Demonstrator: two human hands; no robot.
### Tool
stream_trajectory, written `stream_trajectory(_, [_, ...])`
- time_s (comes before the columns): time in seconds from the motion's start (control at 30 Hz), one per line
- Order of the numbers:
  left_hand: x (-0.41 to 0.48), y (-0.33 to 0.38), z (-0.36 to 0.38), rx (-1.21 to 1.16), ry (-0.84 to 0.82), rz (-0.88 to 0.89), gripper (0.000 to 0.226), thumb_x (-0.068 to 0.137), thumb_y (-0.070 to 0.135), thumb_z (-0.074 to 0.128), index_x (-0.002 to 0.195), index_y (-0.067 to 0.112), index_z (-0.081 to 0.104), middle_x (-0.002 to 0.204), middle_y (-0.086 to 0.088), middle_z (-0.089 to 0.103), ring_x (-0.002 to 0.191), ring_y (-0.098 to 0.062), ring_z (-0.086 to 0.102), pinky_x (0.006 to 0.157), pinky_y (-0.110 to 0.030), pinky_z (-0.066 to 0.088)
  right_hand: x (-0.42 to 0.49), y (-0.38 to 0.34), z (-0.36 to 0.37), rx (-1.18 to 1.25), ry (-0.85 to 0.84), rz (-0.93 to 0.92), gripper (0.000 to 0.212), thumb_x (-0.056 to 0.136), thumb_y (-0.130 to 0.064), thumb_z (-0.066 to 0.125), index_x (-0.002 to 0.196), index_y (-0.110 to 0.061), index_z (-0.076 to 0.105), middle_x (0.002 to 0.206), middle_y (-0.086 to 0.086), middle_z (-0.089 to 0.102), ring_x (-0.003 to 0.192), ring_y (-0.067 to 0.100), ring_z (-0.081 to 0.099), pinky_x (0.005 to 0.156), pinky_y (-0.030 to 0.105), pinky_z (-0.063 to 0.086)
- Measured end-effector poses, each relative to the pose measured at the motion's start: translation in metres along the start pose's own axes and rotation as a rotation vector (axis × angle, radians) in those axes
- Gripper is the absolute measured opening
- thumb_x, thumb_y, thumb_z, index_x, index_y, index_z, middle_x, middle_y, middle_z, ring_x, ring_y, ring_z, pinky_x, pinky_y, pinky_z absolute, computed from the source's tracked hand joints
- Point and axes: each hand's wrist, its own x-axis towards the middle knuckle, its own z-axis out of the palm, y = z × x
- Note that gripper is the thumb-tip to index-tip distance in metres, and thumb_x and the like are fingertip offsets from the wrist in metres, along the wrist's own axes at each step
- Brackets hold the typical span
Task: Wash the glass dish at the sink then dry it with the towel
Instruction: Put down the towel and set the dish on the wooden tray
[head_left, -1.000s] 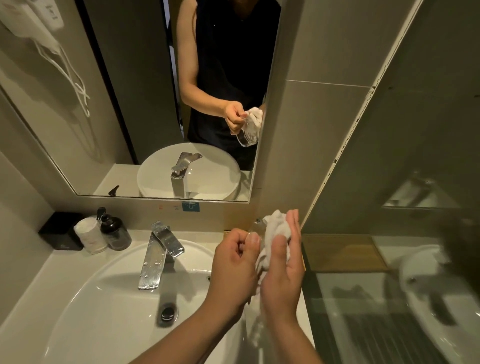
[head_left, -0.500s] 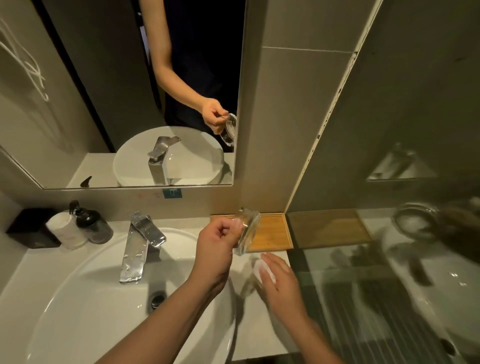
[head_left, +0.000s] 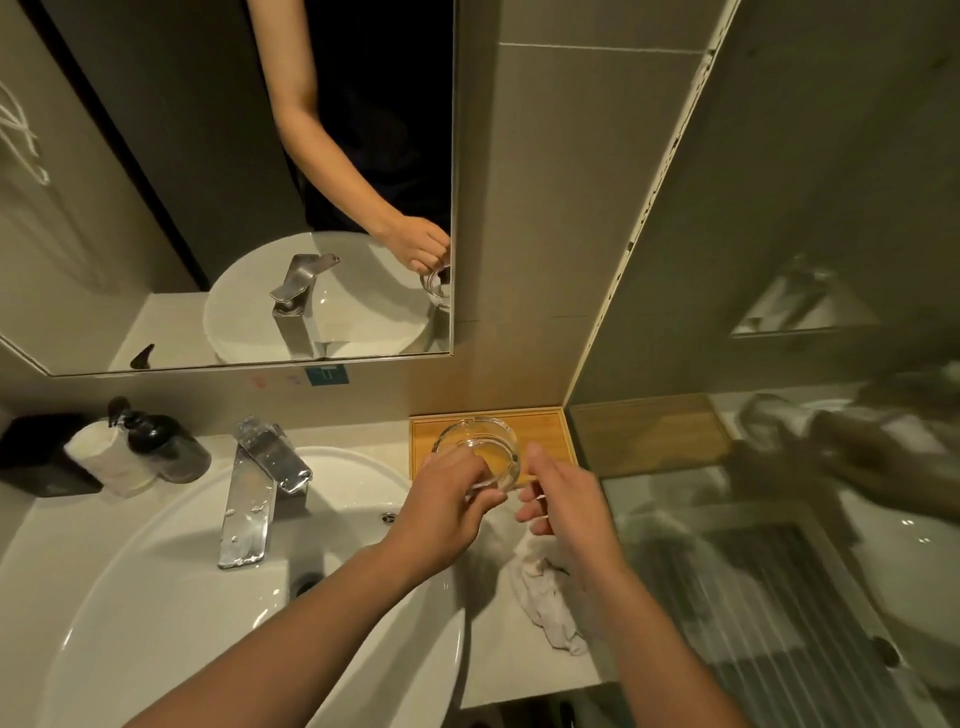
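Observation:
A round clear glass dish (head_left: 480, 449) sits low over the wooden tray (head_left: 550, 434) at the back of the counter, its mouth facing up. My left hand (head_left: 447, 499) grips its near rim with the fingertips. My right hand (head_left: 563, 499) hovers just right of the dish, fingers apart, holding nothing. The white towel (head_left: 545, 603) lies crumpled on the counter under my right wrist, partly hidden by it. Whether the dish rests on the tray or hangs just above it I cannot tell.
The white basin (head_left: 156, 597) with a chrome tap (head_left: 260, 483) fills the left. A dark soap pump (head_left: 161, 441), a white roll (head_left: 106, 460) and a black box (head_left: 36, 452) stand at the back left. A glass partition (head_left: 779, 519) bounds the counter on the right; a mirror (head_left: 208, 182) hangs above.
The towel has left my right hand and now lies on the counter. My left hand turned the dish from on edge to mouth-up and lowered it over the wooden tray.

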Motion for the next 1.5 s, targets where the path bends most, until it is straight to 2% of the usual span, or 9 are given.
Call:
stream_trajectory(0.1, [0.008,-0.004,0.002,0.068,-0.058,0.087,0.022,0.092,0.026,0.068,0.080,0.009,0.060,0.081,-0.001,0.058,0.078,-0.018,0.049,0.074,-0.040,0.044,0.002,-0.024,0.001,-0.077,-0.056,-0.015,0.043,0.098,-0.042,0.064,0.084,-0.002,0.073,0.064,0.004,0.069,0.056,0.013,0.065,0.054,0.027,0.051])
stream_trajectory(0.33, [0.035,-0.019,0.000,0.158,-0.100,0.226,0.028,0.098,0.041,0.057,0.106,0.016,0.065,0.100,0.000,0.065,0.095,-0.019,0.058,0.086,-0.035,0.047,0.035,-0.023,0.003,-0.054,0.037,-0.017,0.034,0.097,-0.018,0.061,0.064,-0.013,0.067,0.053,0.001,0.066,0.057,0.018,0.066,0.065,0.037,0.058])
stream_trajectory(0.5, [0.063,-0.042,0.001,0.023,0.196,-0.133,0.028,0.096,0.028,0.063,0.119,0.011,0.063,0.111,-0.005,0.062,0.102,-0.018,0.057,0.091,-0.031,0.047,0.067,-0.029,-0.005,-0.144,0.096,-0.020,0.031,0.099,-0.021,0.061,0.076,-0.007,0.075,0.060,0.006,0.071,0.060,0.019,0.066,0.069,0.041,0.060])
stream_trajectory(0.6, [0.080,-0.058,0.007,-0.130,0.112,-0.464,0.032,0.097,0.032,0.062,0.120,0.010,0.069,0.111,-0.008,0.068,0.101,-0.022,0.065,0.092,-0.037,0.053,0.086,-0.028,-0.002,-0.167,0.090,-0.002,0.034,0.100,-0.021,0.059,0.074,-0.005,0.074,0.058,0.005,0.069,0.060,0.020,0.064,0.073,0.044,0.060])
stream_trajectory(0.77, [0.090,-0.078,0.030,-0.357,0.029,-0.659,0.028,0.099,0.028,0.057,0.088,0.014,0.079,0.080,-0.006,0.076,0.078,-0.029,0.068,0.077,-0.041,0.057,0.117,-0.014,0.005,-0.270,0.029,0.055,0.035,0.103,-0.023,0.056,0.082,-0.001,0.075,0.064,0.007,0.069,0.063,0.020,0.064,0.077,0.044,0.060])
stream_trajectory(0.9, [0.089,-0.094,0.052,-0.288,0.018,-0.743,0.033,0.099,0.020,0.056,0.074,0.008,0.074,0.070,-0.006,0.072,0.062,-0.014,0.057,0.059,-0.028,0.042,0.138,0.005,0.015,-0.293,0.016,0.135,0.033,0.100,-0.015,0.057,0.070,-0.007,0.068,0.062,0.009,0.065,0.057,0.022,0.060,0.071,0.042,0.060])
stream_trajectory(1.0, [0.088,-0.106,0.064,-0.250,-0.001,-0.812,0.032,0.098,0.016,0.055,0.074,0.003,0.072,0.074,-0.015,0.073,0.065,-0.020,0.057,0.057,-0.027,0.040,0.148,0.016,0.024,-0.356,0.035,0.172,0.032,0.099,-0.016,0.061,0.068,-0.011,0.065,0.065,0.010,0.067,0.052,0.016,0.061,0.052,0.024,0.053])
stream_trajectory(1.17, [0.089,-0.119,0.072,-0.188,-0.028,-0.855,0.030,0.099,0.015,0.053,0.083,0.003,0.076,0.083,-0.011,0.074,0.074,-0.022,0.058,0.067,-0.025,0.038,0.159,0.027,0.037,-0.433,0.043,0.210,0.035,0.097,-0.018,0.061,0.063,-0.014,0.060,0.077,0.020,0.076,0.067,0.027,0.067,0.071,0.038,0.060])
stream_trajectory(1.5, [0.089,-0.133,0.079,-0.168,-0.059,-0.879,0.031,0.097,0.014,0.053,0.079,0.003,0.076,0.083,-0.013,0.076,0.071,-0.020,0.055,0.065,-0.024,0.035,0.168,0.033,0.047,-0.485,0.034,0.235,0.035,0.101,-0.013,0.053,0.067,-0.010,0.060,0.079,0.021,0.077,0.072,0.030,0.076,0.071,0.037,0.062])
